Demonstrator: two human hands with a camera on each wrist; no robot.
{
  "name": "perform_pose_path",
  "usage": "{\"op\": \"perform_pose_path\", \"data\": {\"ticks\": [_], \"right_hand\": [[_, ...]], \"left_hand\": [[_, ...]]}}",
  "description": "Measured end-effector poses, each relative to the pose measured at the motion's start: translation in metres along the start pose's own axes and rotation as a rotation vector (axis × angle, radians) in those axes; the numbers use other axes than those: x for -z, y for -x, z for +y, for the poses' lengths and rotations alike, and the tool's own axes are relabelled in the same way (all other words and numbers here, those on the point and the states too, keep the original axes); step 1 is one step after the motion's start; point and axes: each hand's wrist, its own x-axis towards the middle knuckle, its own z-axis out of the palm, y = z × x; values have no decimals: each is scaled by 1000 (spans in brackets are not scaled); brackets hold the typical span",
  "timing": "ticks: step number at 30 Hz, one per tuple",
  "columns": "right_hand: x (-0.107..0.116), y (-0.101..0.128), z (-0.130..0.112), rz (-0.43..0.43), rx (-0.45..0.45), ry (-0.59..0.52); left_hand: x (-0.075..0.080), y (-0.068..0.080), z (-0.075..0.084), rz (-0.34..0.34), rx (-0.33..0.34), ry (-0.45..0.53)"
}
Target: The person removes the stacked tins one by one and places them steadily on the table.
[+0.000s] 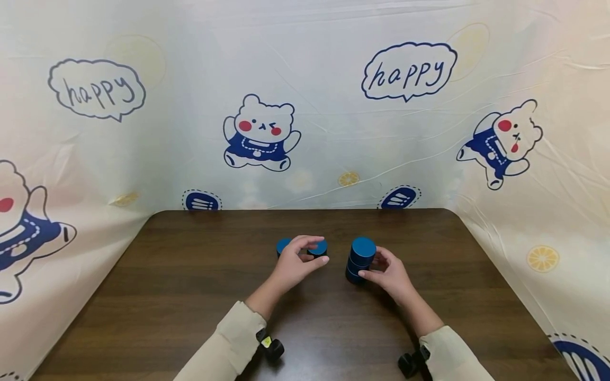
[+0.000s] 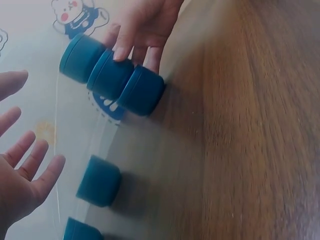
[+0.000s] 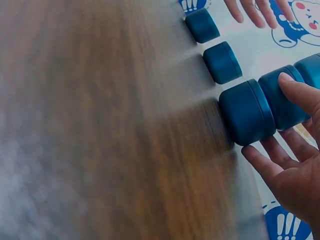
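Three dark blue, round lidded jars stand stacked on the table, the top jar (image 1: 364,248) over the middle jar (image 2: 110,75) and the bottom jar (image 3: 246,115). My right hand (image 1: 393,276) is on the stack's right side, its thumb on the middle jar and fingers curled round behind. To the left, two more such jars stand singly, a nearer-centre jar (image 1: 319,246) and a far-left jar (image 1: 283,244). In front of these two, my left hand (image 1: 294,267) has its fingers relaxed and apart. The left wrist view shows that hand (image 2: 25,185) holding nothing.
The dark brown wooden table (image 1: 157,296) spreads out under both arms. Behind it hangs a pale printed curtain (image 1: 324,69) with cartoon bears, meeting the table's back edge. Each wrist carries a small black camera, such as the left-wrist camera (image 1: 274,349).
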Motion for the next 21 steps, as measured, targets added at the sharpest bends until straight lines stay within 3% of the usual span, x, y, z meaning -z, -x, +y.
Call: {"op": "perform_pose_path", "data": {"ticks": [5,13,21], "right_hand": [[1,-7,16,13,4,13],[1,-8,19,15,16,37],[1,-8,19,17,-1,30]], "left_hand": [[-10,-2,2,-24,-15,-21],[-23,-9,3,-71,-13,4],[-35,-19,7,-58,-37,-22]]}}
